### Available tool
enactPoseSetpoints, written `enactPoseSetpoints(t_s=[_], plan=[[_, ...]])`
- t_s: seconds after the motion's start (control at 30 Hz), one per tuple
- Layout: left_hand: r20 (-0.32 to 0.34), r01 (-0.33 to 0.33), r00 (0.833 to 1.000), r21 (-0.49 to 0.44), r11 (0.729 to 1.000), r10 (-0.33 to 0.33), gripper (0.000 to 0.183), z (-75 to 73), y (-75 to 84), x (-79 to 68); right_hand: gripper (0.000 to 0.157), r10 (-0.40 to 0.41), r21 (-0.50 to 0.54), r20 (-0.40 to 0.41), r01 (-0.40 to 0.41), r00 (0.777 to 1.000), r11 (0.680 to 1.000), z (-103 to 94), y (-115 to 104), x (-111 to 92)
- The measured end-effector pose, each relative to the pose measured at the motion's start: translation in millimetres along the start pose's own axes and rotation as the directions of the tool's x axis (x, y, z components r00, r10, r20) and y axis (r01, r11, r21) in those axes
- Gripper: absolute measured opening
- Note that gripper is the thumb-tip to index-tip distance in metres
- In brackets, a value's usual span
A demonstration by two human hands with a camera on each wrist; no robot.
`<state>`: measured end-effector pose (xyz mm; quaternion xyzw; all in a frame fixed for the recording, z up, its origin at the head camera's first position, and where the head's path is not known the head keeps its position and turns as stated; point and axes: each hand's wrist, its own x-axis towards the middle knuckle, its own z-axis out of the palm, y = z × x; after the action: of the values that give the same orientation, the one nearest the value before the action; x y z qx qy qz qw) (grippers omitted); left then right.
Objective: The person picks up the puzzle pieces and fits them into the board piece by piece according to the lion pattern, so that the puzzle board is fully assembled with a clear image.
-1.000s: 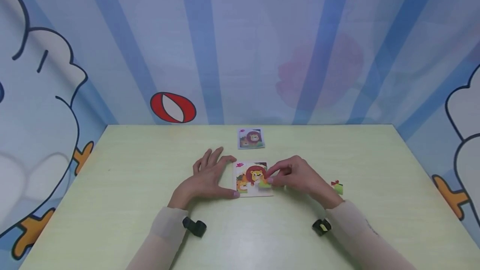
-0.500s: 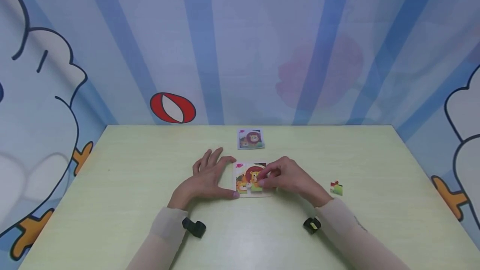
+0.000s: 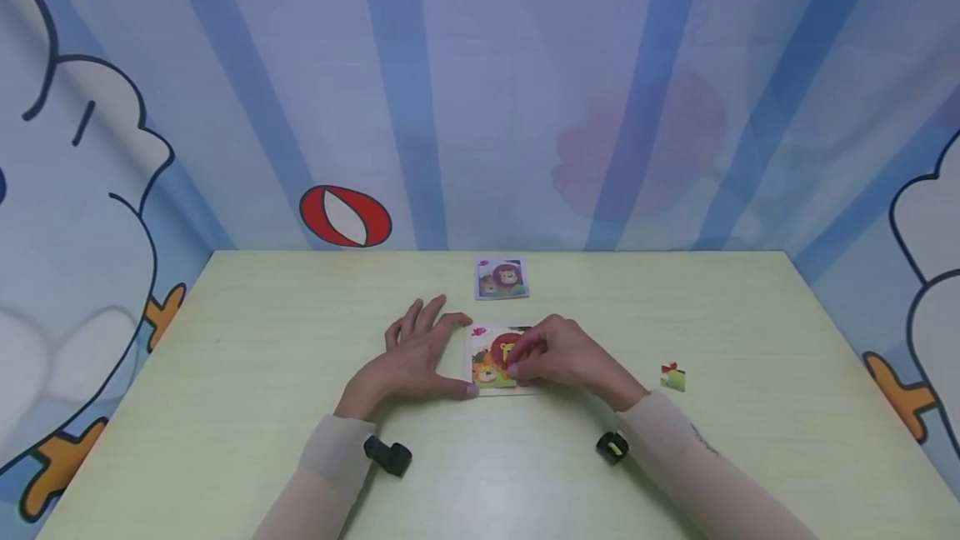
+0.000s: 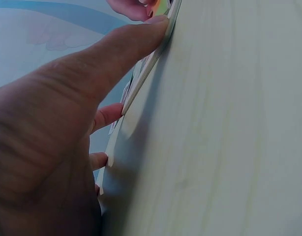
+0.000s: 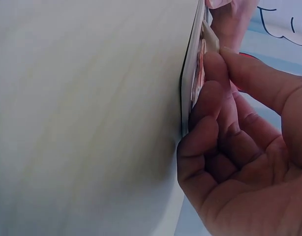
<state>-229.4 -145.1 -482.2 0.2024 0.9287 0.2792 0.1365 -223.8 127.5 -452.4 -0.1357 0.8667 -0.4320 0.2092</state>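
Observation:
A small jigsaw puzzle (image 3: 489, 354) with a lion picture lies in a pale tray (image 3: 495, 392) at the middle of the table. My left hand (image 3: 408, 361) is spread at its left side, thumb on the near corner and index fingertip at the far one. Over the lower middle of the picture, my right hand (image 3: 566, 358) pinches a puzzle piece (image 5: 210, 38) between thumb and index finger. That piece is tilted against the tray in the right wrist view; my fingers hide most of it from above. Another loose puzzle piece (image 3: 672, 377), green and red, lies right of my right hand.
A card with the same lion picture (image 3: 501, 278) lies beyond the tray, near the back edge of the table (image 3: 300, 457). A striped cloth backdrop (image 3: 495, 107) stands behind the table, with printed cartoon figures at both sides.
My right hand has moved left across the picture, carrying the pinched puzzle piece from its right side to the lower middle. My left hand has kept its place.

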Motion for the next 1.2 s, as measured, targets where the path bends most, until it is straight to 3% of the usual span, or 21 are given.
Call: enactPoseSetpoints(t_s=[0.57, 0.77, 1.2], plan=[[0.012, 0.017, 1.000, 0.025, 1.000, -0.017, 0.100, -0.5, -0.2, 1.4, 0.007, 0.037, -0.171, -0.023, -0.040, 0.999, 0.984, 3.9, -8.1, 7.1], [-0.006, -0.012, 1.000, -0.001, 1.000, 0.012, 0.100, 1.7, -4.7, 1.7, 0.011, 0.046, -0.203, -0.027, -0.051, 0.999, 0.978, 5.4, -9.5, 7.1], [-0.005, -0.008, 1.000, -0.010, 1.000, 0.008, 0.099, 1.4, -3.7, 0.7, 0.017, 0.065, -0.225, -0.030, -0.070, 0.997, 0.972, 8.2, -10.0, 6.4]])
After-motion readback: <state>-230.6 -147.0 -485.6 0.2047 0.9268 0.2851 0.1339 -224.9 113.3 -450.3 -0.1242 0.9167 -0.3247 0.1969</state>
